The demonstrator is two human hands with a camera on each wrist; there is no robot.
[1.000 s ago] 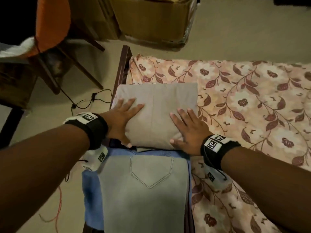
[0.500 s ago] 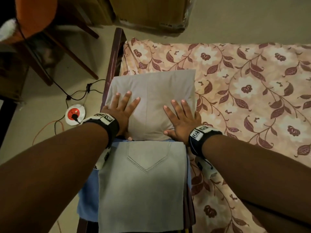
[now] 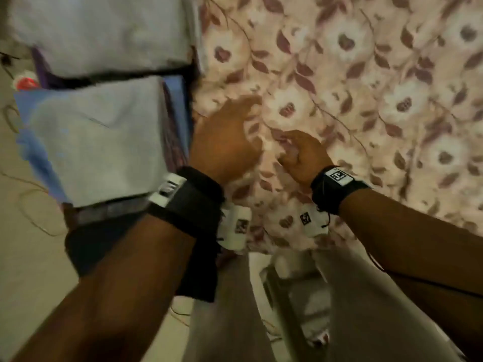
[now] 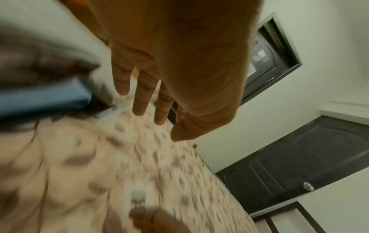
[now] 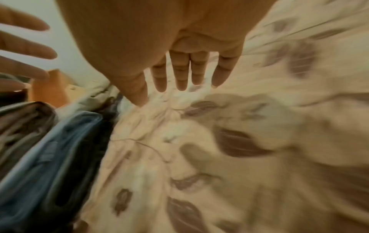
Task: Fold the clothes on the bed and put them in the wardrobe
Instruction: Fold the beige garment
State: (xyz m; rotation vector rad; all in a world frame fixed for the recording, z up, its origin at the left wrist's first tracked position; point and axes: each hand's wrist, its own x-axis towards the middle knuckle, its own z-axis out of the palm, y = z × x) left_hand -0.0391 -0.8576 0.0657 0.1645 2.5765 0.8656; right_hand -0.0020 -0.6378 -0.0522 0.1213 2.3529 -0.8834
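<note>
Now both hands hang empty, fingers loosely spread, over the floral sheet (image 3: 366, 100); the folded stack (image 3: 99, 142) lies just beside the left hand (image 3: 224, 142), the right hand (image 3: 303, 158) farther off.

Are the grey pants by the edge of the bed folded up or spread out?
Folded. The grey pants lie as a neat flat rectangle on a blue garment, beside the flowered bedsheet. Neither hand touches them.

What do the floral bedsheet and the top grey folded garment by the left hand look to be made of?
Floral bedsheet: thin woven fabric, matte, printed; it wrinkles finely. Grey folded garment: heavier matte cloth, possibly denim, keeping flat, crisp folds; blur hides the weave.
</note>
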